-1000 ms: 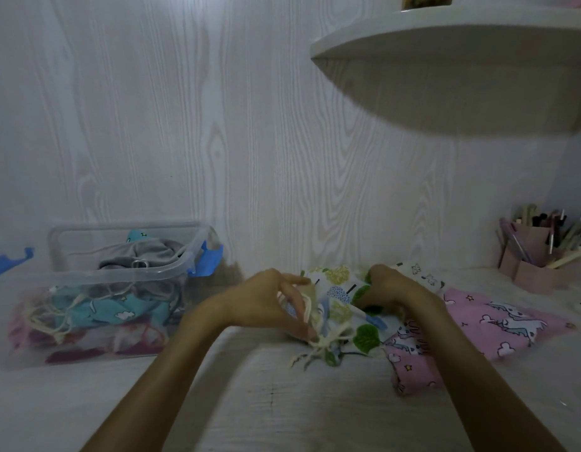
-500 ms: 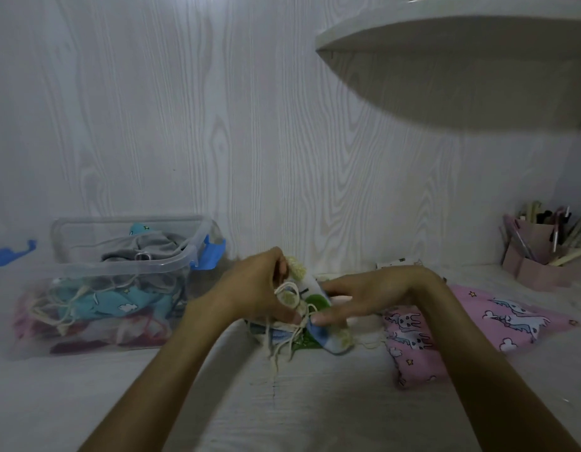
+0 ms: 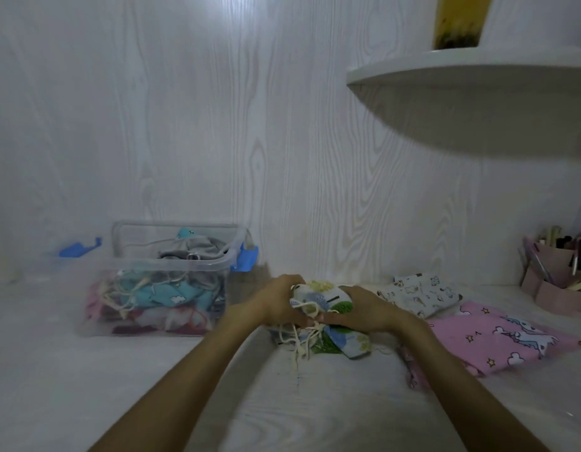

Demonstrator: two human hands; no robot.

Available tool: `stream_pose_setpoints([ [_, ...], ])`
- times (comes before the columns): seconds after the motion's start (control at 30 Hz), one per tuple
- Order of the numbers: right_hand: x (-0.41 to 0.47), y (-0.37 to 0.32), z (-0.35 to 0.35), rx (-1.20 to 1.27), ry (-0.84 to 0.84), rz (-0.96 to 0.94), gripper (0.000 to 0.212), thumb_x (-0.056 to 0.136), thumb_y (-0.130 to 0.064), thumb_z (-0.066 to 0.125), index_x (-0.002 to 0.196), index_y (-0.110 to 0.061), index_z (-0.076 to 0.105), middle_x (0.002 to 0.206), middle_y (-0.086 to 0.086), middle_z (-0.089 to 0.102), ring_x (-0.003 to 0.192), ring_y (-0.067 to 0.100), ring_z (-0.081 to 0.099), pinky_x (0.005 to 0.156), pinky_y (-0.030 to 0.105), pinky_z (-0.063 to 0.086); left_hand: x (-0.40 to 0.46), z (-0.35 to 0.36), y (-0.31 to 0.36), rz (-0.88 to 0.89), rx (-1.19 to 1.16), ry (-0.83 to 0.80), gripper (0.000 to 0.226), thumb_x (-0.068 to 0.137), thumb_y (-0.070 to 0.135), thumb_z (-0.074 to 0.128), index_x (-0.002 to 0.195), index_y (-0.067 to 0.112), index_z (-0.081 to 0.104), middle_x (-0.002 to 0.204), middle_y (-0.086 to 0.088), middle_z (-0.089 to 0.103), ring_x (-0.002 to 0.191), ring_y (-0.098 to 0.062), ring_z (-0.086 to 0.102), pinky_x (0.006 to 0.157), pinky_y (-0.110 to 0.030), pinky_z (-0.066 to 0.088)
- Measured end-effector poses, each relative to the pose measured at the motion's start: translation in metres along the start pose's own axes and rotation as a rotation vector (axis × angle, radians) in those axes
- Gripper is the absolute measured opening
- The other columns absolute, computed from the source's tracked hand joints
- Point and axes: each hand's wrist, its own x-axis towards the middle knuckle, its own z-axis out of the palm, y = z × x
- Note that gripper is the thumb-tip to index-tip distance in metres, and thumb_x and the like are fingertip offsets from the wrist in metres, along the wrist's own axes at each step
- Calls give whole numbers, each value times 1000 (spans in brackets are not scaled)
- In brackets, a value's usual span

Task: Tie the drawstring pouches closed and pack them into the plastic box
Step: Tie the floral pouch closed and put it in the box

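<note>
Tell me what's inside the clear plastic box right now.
The plastic box holds a heap of cloth pouches: grey on top, blue ones with cream cords in the middle, pink and red below. Those at the bottom are covered, so no count.

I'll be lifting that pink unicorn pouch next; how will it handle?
The pink unicorn pouch lies flat and wrinkled on the desk, so it is probably floppy and light. It will likely sag from a one-point grip and should not roll.
</note>
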Motion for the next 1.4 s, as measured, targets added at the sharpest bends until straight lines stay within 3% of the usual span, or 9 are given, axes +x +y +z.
stream_pose_setpoints([
  [0.13,-16,-13,3,56,172,-37,32,74,-38,76,96,-14,72,96,4,73,91,23,68,77,36,53,-25,1,0,-15,-4,170,38,67,31,83,94,21,58,83,6,53,76,-9,49,60,-22,35],
  [0.4,-39,-124,-72,40,407,-246,16,72,-26,79,84,-15,75,75,0,71,70,11,64,63,28,51,-75,-117,23,66,-114,416,30,63,22,85,63,27,55,62,11,58,62,-10,55,60,-29,47],
  [0.6,1,-218,-72,-45,760,-515,19,75,-27,74,92,-19,71,84,-3,65,83,16,60,66,31,43,-106,-203,8,-11,159,690,30,65,33,82,70,23,55,70,3,58,69,-19,55,59,-30,37],
  [0.77,55,-244,-23,-163,829,-609,25,81,-18,65,105,-14,60,99,5,58,96,25,49,62,31,35,-115,-213,-41,-98,362,805,33,70,40,77,86,18,58,89,-3,64,84,-30,59,63,-31,36],
  [0.97,85,-224,15,-107,143,-438,45,88,-33,62,128,-13,55,128,6,58,115,23,54,92,29,42,-103,-185,-117,-468,374,264,50,76,44,72,113,16,54,117,-3,59,103,-25,56,78,-30,42],
  [1.07,91,-215,12,-8,225,-417,41,96,-30,45,136,-20,48,137,2,49,126,21,46,101,32,37,-105,-193,-125,-242,-4,216,40,91,29,60,126,13,50,129,-5,56,110,-19,53,89,-27,40],
  [1.17,99,-216,19,-142,16,-312,45,101,-29,27,146,-29,30,151,5,34,137,25,34,109,35,27,-96,-191,-125,-203,-40,176,45,101,27,40,145,18,34,146,1,40,135,-18,38,113,-32,28],
  [1.33,111,-225,20,-311,-220,-229,49,100,-24,26,148,-37,19,158,5,15,144,25,19,114,37,15,-82,-179,-140,-489,228,-92,29,102,26,30,93,13,54,111,-10,54,95,-20,46,85,-27,33],
  [1.4,114,-223,22,-366,-260,-214,48,101,-28,26,147,-40,18,159,3,13,145,24,17,115,37,13,-80,-174,-146,-534,268,-154,26,99,23,33,105,10,55,115,-8,54,94,-21,44,87,-31,36],
])
